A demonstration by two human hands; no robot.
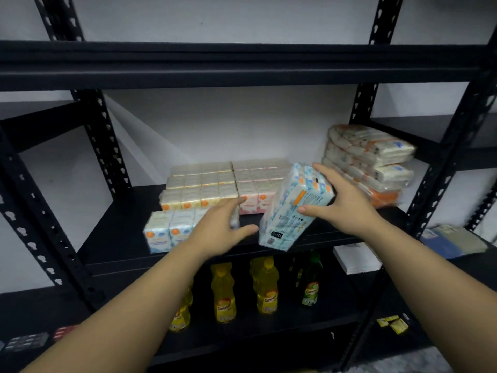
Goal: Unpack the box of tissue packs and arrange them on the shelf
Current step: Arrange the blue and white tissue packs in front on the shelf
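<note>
Where the black metal shelf [121,224] fills the middle of the frame, a blue-and-white tissue pack [166,231] lies at its front edge, left of centre; behind it, toward the centre, a yellow-toned block of tissue packs [200,185] sits beside a pink block [258,181], the two touching side by side; the left hand [219,228] reaches in from the lower left, its grip open with fingers spread and fairly straight, hovering over the right end of the front blue pack and blurred, so whether it touches the pack cannot be told; its thumb points toward a tilted blue-patterned tissue pack [294,208] just right of centre, whose lower end rests at the shelf's front edge while its upper end leans back; the right hand [341,200] holds this pack from the right, fingers laid over its upper end and thumb against its near face, the grip wide but closed on the pack; at the right end of the shelf a stack of white-and-orange tissue bundles [371,162] stands, near the back post; on the shelf below, lower centre of the frame, yellow bottles [265,286] stand upright with a green bottle [310,284] to their right; a white packet [356,258] lies further right.
</note>
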